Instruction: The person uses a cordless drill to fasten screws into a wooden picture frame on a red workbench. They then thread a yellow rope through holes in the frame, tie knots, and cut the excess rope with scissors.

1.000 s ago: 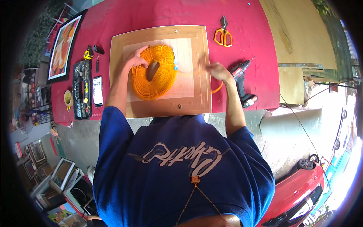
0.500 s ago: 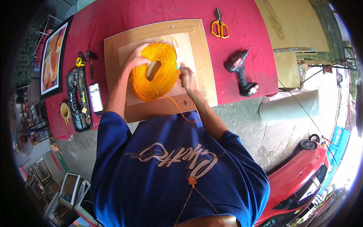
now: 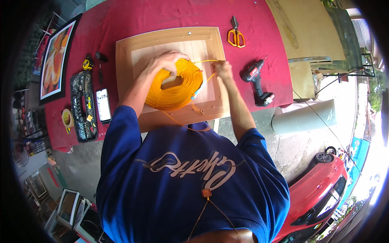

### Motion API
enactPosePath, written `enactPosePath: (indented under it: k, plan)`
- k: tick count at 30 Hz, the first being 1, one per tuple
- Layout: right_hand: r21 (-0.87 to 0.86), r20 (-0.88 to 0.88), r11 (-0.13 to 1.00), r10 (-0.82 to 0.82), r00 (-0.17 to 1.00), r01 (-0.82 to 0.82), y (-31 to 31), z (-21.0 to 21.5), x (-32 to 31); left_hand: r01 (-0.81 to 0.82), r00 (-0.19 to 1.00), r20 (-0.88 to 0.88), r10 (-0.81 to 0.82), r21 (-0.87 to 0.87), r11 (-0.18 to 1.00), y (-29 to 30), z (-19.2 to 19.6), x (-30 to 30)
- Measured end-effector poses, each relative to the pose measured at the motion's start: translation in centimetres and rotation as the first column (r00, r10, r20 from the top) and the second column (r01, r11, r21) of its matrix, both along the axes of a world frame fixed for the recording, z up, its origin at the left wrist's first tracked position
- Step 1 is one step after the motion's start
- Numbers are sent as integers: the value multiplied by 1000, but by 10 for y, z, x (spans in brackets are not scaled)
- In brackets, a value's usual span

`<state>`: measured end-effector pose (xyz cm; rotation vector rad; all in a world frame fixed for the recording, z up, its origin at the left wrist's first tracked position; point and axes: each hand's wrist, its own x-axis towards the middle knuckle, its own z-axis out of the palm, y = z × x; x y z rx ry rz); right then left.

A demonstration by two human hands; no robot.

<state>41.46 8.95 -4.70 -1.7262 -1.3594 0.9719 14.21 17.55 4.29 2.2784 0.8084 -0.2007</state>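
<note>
A thick coil of yellow rope (image 3: 178,87) lies on the wooden back of a picture frame (image 3: 123,77). My left hand (image 3: 168,61) is wrapped over the far left part of the coil, fingers reaching into its hollow middle. To the right of the coil, my right hand (image 3: 222,69) is closed on a strand of the rope, slightly blurred; the strand runs taut from the coil's top to this hand, and a stretch slants back below it. A blue and white tag (image 3: 196,94) sits on the coil's right side. Another loose strand hangs over the frame's near edge.
On the red cloth are scissors (image 3: 236,36) and a cordless drill (image 3: 257,83) at right. At left lie a phone (image 3: 103,105), black tool tray (image 3: 84,106), tape measure (image 3: 87,62), tape roll (image 3: 67,117), screwdriver (image 3: 100,60) and framed picture (image 3: 57,60).
My right hand has moved right and slightly up, drawing a strand out from the coil. The coil has turned and shifted right under my left hand, which has moved right too.
</note>
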Motion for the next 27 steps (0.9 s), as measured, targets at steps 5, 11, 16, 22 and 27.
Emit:
enactPosePath:
  k: [5, 11, 16, 22, 27]
  plan:
    - [41, 427, 995, 62, 902, -88, -19, 94, 98, 176, 976, -159, -148, 180, 968, 8, -5, 7]
    - [20, -14, 980, -199, 980, 199, -135, 164, 185, 107, 991, 32, -129, 386, 916, 18, -18, -20]
    - [-331, -327, 926, 65, 943, -179, -205, 111, 195, -233, 972, 128, 196, 603, 763, 3, -19, -48]
    - [-76, 417, 983, 183, 890, -166, -130, 63, 3, -271, 962, 119, 247, 549, 791, 1, -20, -46]
    - [-53, -230, 984, 152, 961, -169, -73, 25, -92, -289, 957, 146, 250, 553, 782, 0, -19, -44]
